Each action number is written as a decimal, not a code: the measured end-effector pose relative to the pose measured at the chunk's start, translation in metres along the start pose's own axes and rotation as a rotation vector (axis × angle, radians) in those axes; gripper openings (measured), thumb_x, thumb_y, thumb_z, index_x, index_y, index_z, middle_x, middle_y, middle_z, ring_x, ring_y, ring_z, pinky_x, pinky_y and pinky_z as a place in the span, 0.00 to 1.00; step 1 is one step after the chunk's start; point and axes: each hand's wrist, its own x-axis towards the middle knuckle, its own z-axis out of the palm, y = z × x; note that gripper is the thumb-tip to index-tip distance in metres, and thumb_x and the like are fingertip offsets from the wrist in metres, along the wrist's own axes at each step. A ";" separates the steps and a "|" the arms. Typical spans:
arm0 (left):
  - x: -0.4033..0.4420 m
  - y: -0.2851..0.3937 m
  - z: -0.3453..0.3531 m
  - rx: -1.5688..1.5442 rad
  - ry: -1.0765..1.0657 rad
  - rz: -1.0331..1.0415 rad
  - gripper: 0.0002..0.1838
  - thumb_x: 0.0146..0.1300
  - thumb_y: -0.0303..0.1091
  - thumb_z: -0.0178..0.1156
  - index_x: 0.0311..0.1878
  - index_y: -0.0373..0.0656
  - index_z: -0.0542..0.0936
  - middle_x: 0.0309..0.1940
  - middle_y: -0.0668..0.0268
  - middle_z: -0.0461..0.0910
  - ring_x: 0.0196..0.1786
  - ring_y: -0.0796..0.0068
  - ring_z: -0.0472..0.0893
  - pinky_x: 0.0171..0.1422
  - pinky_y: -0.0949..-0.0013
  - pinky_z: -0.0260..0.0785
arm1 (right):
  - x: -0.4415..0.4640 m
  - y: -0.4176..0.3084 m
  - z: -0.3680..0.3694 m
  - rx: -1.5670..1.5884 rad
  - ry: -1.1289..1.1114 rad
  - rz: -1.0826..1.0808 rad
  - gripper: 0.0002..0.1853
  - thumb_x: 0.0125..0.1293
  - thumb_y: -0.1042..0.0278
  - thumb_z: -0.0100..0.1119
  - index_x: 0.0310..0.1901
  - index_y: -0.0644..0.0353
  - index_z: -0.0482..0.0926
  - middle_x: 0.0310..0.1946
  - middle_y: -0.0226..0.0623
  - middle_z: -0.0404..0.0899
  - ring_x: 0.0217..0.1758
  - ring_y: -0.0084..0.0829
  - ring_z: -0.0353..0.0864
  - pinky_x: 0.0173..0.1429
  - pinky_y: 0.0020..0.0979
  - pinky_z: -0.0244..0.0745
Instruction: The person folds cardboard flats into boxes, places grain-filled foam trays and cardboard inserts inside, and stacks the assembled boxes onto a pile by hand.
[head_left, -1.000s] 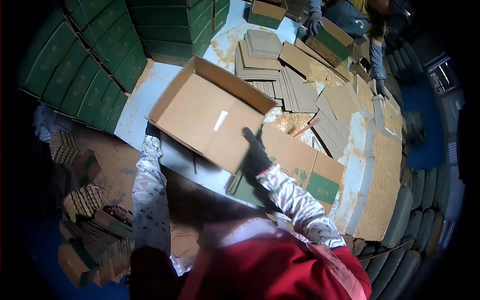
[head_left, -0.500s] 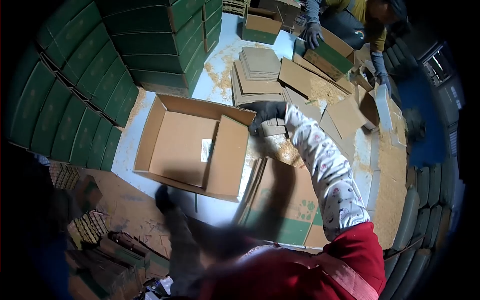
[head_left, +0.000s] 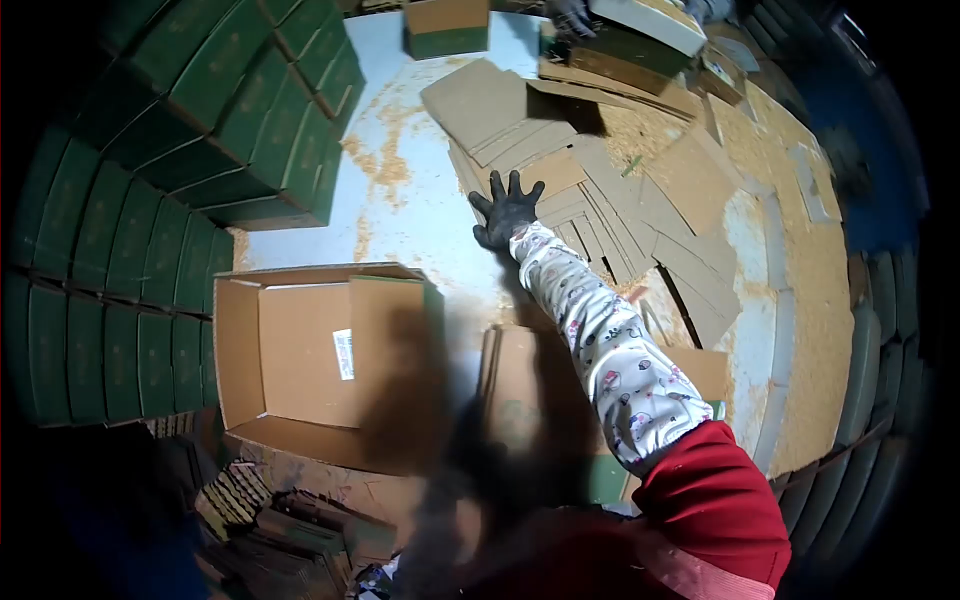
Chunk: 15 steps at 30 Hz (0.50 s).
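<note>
My right hand, in a dark glove, is open with fingers spread. It reaches to the left edge of a spread of flat cardboard sheets; whether it touches them I cannot tell. My left hand is only a dark, smeared shape near the open box's right side, its fingers not readable. The open cardboard box stands to the left, with a white label inside and a flap or sheet along its right part. Folded cardboard pieces lie right of it.
Green boxes are stacked high on the left. Another open green box stands at the far edge. A co-worker's gloved hand is by a box at the back. Sawdust-like crumbs lie on the white table.
My right hand has left the open box's corner and spread its fingers by the cardboard sheets. The box now sits further left and squarer in view. The co-worker's box has tipped or shifted.
</note>
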 end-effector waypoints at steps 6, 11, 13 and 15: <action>0.039 0.055 -0.003 0.034 -0.199 0.093 0.21 0.60 0.36 0.53 0.55 0.37 0.71 0.53 0.52 0.71 0.54 0.59 0.73 0.55 0.63 0.66 | -0.097 0.113 0.033 0.113 -0.031 -0.058 0.37 0.54 0.40 0.49 0.67 0.36 0.55 0.71 0.44 0.42 0.72 0.54 0.40 0.61 0.72 0.38; 0.022 0.056 -0.003 0.009 -0.328 -0.112 0.23 0.53 0.35 0.61 0.52 0.36 0.73 0.52 0.51 0.71 0.55 0.57 0.72 0.60 0.62 0.64 | -0.254 0.193 0.021 0.706 0.633 -0.054 0.24 0.63 0.59 0.53 0.59 0.56 0.66 0.60 0.45 0.65 0.63 0.44 0.65 0.62 0.37 0.64; 0.023 0.065 -0.004 0.457 -0.209 0.044 0.23 0.45 0.29 0.67 0.47 0.36 0.75 0.47 0.53 0.73 0.52 0.59 0.74 0.59 0.64 0.66 | -0.340 0.228 0.047 0.723 0.857 0.199 0.23 0.62 0.61 0.54 0.57 0.60 0.68 0.55 0.45 0.71 0.58 0.41 0.70 0.60 0.36 0.65; 0.023 0.055 0.008 0.325 -0.132 -0.195 0.22 0.44 0.32 0.68 0.44 0.37 0.75 0.44 0.54 0.73 0.48 0.58 0.75 0.55 0.63 0.67 | -0.419 0.243 0.115 0.804 0.875 0.594 0.29 0.62 0.57 0.53 0.61 0.65 0.63 0.58 0.49 0.67 0.62 0.42 0.66 0.63 0.35 0.61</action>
